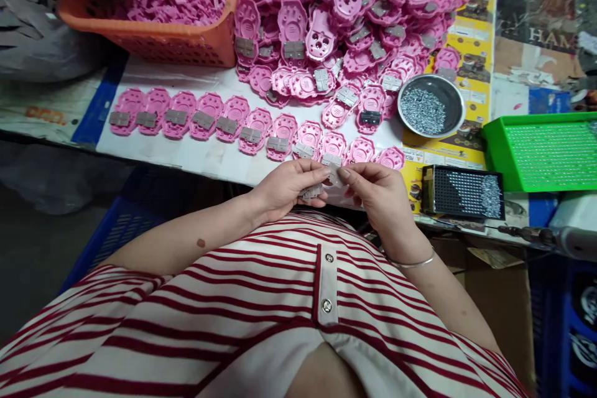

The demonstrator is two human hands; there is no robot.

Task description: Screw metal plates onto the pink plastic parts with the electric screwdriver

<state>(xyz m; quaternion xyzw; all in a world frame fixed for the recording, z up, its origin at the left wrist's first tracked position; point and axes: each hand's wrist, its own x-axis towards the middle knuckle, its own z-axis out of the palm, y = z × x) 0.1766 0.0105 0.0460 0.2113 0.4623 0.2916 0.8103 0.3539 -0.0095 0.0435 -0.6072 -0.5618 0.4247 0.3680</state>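
Near the table's front edge, my left hand (298,186) is closed around several small grey plates (311,191). Thumb and finger of my right hand (377,189) pinch one grey plate (333,175) together with the left fingertips. Just beyond my hands runs a row of pink plastic shells (203,115). Most shells in the row carry a grey plate across them. On the two at the right end, one pink shell (360,150) and the pink shell beside it (390,158), I see no grey plate. My fingers partly hide the nearest shells.
A large heap of pink shells (321,31) covers the back of the table. An orange basket (149,37) of pink pieces stands back left. To the right are a metal bowl (459,118) of screws, a black screw tray (459,189), a green tray (504,155) and a powered screwdriver (559,237).
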